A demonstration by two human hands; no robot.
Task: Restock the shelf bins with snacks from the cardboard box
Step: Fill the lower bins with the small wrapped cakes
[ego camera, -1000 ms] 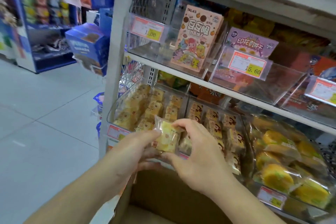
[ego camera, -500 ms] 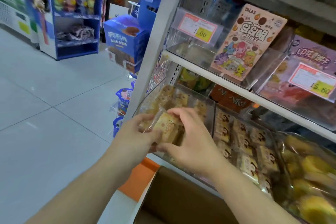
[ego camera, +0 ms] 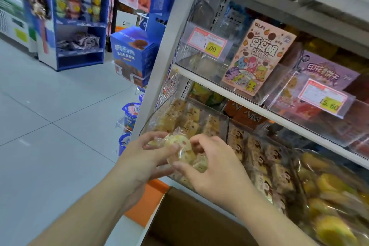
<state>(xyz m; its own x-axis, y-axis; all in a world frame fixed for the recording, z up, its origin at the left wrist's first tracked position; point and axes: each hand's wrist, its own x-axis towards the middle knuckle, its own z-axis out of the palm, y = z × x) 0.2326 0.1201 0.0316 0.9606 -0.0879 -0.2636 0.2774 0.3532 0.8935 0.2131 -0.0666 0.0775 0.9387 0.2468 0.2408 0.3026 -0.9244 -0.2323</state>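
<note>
At the near-left bin's point(ego camera: 217, 124) front wall, both hands — left point(ego camera: 147, 158), right point(ego camera: 211, 168) — pinch one wrapped snack point(ego camera: 182, 151) between them, its long axis running left-right, the bin opening just beyond — box point(ego camera: 191, 223) below.

Pale yellow cake in clear crinkled wrapper point(ego camera: 180, 151); plain brown cardboard box point(ego camera: 191, 219); pink cartoon-printed biscuit box point(ego camera: 257, 57); white-red price tag with yellow patch point(ego camera: 209, 43); blue display box showing brown cake point(ego camera: 132, 54); light grey tiled floor point(ego camera: 50, 126).
</note>
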